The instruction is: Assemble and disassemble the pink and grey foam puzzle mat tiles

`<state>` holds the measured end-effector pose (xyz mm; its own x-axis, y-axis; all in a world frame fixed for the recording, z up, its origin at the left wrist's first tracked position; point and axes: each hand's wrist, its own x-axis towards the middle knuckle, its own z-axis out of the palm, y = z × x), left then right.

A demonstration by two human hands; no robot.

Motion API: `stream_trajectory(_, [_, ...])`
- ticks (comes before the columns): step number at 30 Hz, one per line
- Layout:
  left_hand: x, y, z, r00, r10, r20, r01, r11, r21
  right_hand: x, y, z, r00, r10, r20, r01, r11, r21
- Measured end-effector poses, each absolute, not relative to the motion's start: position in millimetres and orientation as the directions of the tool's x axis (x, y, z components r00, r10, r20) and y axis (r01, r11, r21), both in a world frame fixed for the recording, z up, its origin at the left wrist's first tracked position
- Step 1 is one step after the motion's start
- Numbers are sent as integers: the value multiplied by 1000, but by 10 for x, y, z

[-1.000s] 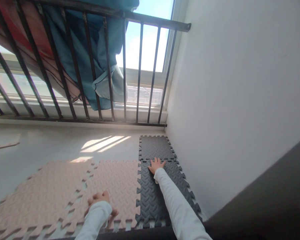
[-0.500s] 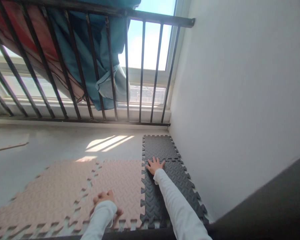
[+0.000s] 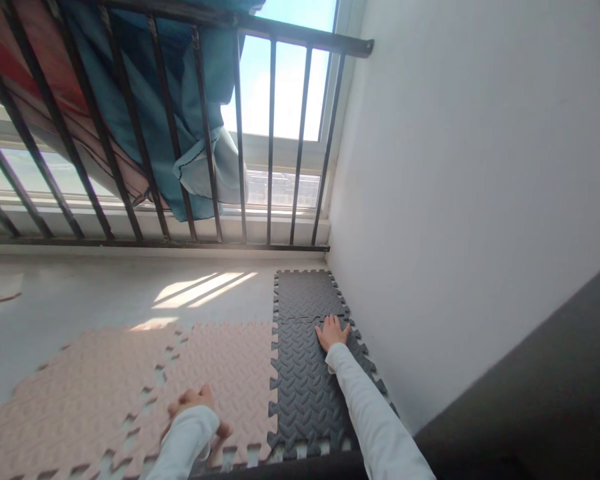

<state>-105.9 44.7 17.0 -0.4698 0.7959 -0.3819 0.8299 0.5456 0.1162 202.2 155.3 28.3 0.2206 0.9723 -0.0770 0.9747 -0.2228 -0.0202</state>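
My right hand [image 3: 333,333] lies with fingers spread on the near dark grey foam mat tile [image 3: 300,387], close to its seam with the far dark grey tile [image 3: 305,293]. On the pink foam mat tile [image 3: 240,373] rests my left hand [image 3: 195,403], thumb apart and fingers slightly bent, holding nothing. A second pink tile [image 3: 90,380] lies to the left, with gaps showing along its border with the first. The dark tiles meet along a toothed seam, and the near one sits against the pink tile's right edge.
A white wall [image 3: 480,167] rises along the right side of the dark tiles. Black metal railing [image 3: 205,245] stands at the back before a window, with a blue and pink cloth [image 3: 200,153] hanging behind it. Pale floor [image 3: 80,287] shows at left with sunlight stripes.
My right hand has slid right across the near dark tile, along the seam. My left hand stays on the pink tile. The whole view has shifted slightly.
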Motion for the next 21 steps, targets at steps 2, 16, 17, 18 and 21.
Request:
stream_trajectory(2, [-1030, 437, 228, -489, 778, -395, 833, 551, 53, 2033, 1558, 279, 230, 971, -60, 973, -232, -20])
stream_trajectory(16, [-1055, 416, 279, -455, 779, -431, 880, 466, -87, 2237, 1613, 468, 221, 971, -93, 967, -230, -105])
stream_trajectory(17, [-1054, 420, 270, -457, 775, -436, 880, 465, -96, 2273, 1620, 474, 236, 968, -83, 964, -244, -103])
stream_trajectory(18, [-1053, 424, 261, -461, 771, -439, 878, 468, -101, 2309, 1625, 470, 252, 965, -76, 961, -258, -96])
stream_trajectory(21, [-1049, 434, 239, -479, 772, -418, 866, 493, -82, 2410, 1636, 427, 263, 959, -108, 959, -271, -76])
